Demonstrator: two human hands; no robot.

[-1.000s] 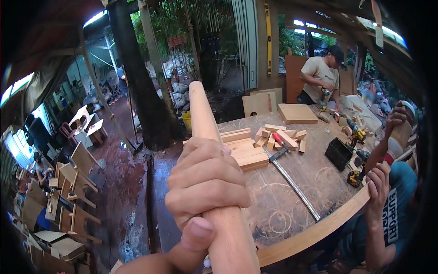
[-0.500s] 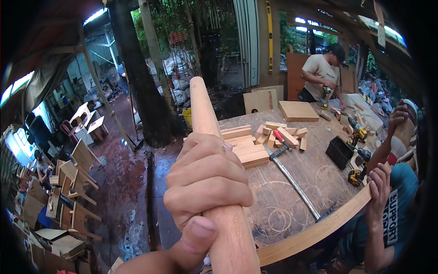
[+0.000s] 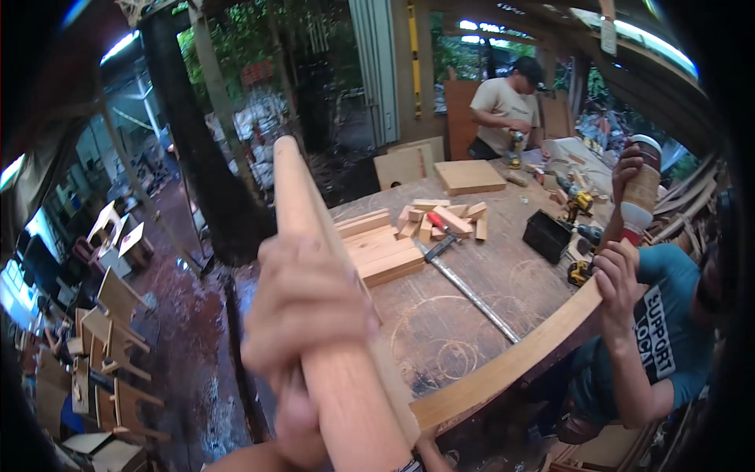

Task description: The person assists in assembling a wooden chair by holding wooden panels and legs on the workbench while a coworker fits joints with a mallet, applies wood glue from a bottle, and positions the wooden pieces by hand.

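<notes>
My left hand [image 3: 307, 315], blurred by motion, is wrapped round a long, rounded piece of pale wood [image 3: 291, 185] that points away from me. A flatter strip of wood [image 3: 377, 358] runs along its right side. At the lower edge a bit of skin [image 3: 431, 455], perhaps my right hand, shows below the wood; its fingers are hidden. A curved wooden piece [image 3: 503, 377] reaches right from there. A co-worker's hand [image 3: 616, 275] grips its far end, and that person's other hand holds a tilted bottle [image 3: 641, 185] with its red tip down at the wood.
The worktable [image 3: 472, 307] bears stacked wood strips [image 3: 385, 252], loose blocks [image 3: 452, 224], a bar clamp [image 3: 472, 295], a black bin [image 3: 546, 237] and cordless drills [image 3: 580, 200]. Another person [image 3: 503, 110] works at the far side. Wooden chair frames [image 3: 114, 334] stand at left.
The view has swung right, so the scene sits further left. The rounded wood has rolled or shifted, showing the flatter strip beside it. The co-worker's bottle has come more fully into view.
</notes>
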